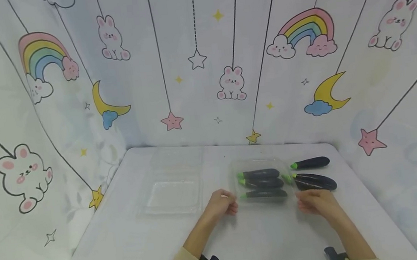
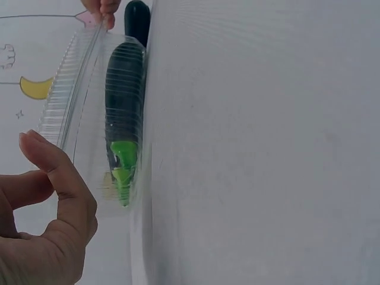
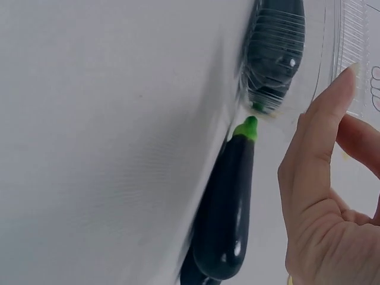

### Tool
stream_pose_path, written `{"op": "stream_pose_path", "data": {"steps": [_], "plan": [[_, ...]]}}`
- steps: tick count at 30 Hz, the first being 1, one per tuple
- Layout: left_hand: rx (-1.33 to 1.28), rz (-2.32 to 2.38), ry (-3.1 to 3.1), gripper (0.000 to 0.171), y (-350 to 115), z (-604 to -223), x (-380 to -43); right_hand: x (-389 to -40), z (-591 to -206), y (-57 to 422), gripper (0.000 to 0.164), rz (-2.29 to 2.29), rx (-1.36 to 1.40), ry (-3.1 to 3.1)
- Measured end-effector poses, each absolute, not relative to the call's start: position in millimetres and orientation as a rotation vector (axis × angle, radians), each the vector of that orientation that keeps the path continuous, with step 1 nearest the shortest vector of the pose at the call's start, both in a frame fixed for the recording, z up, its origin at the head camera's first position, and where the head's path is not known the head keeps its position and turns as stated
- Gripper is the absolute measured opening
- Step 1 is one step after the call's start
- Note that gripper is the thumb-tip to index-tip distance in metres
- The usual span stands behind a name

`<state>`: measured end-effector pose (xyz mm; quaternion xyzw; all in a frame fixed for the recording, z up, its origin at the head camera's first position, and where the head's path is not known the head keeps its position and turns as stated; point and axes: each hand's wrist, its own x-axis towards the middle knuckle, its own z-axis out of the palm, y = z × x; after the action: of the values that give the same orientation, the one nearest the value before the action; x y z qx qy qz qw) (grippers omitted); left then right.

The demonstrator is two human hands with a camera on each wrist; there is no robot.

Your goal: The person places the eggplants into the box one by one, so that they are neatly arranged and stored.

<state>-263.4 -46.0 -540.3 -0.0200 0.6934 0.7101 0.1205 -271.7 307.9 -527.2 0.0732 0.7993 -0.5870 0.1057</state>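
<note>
A clear plastic clamshell box [image 1: 267, 207] holds three dark eggplants [image 1: 265, 183] with bright green stems, lying side by side. At its left front corner, my left hand [image 1: 222, 203] pinches the ribbed rim between thumb and finger. My right hand [image 1: 319, 203] does the same at the right front corner, its forefinger over the rim in the right wrist view. Through the box's clear side [image 2: 98, 119], one eggplant [image 2: 124, 83] shows in the left wrist view. Just outside the right wall lies a loose eggplant [image 3: 225, 208], its stem pointing at the box.
To the left sits another clear plastic box [image 1: 171, 196], its lid [image 1: 177, 157] folded back behind it. Loose eggplants [image 1: 310, 163] lie at the right side of the white table [image 1: 128, 242]. A patterned cloth wall [image 1: 189, 93] stands close behind the table.
</note>
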Motion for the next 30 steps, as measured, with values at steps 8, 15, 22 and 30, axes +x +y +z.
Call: {"op": "stream_pose_path", "data": {"steps": [8, 15, 22, 30], "plan": [[-0.144, 2.14, 2.067, 0.021, -39.7, -543.7, -282.4, -283.2, -526.3, 304.7, 0.048, -1.811, 0.219, 2.339], [-0.178, 2.167, 2.073, 0.023, -33.4, -542.9, -294.5, -294.7, -528.3, 306.5, 0.038, -1.929, 0.224, 2.263], [-0.198, 2.216, 2.062, 0.021, -29.4, -539.0, -304.8, -307.5, -527.0, 306.5, 0.046, -1.952, 0.238, 2.246], [-0.23, 2.236, 2.035, 0.024, -28.0, -538.7, -317.3, -320.2, -525.2, 307.0, 0.047, -2.02, 0.26, 2.136]]}}
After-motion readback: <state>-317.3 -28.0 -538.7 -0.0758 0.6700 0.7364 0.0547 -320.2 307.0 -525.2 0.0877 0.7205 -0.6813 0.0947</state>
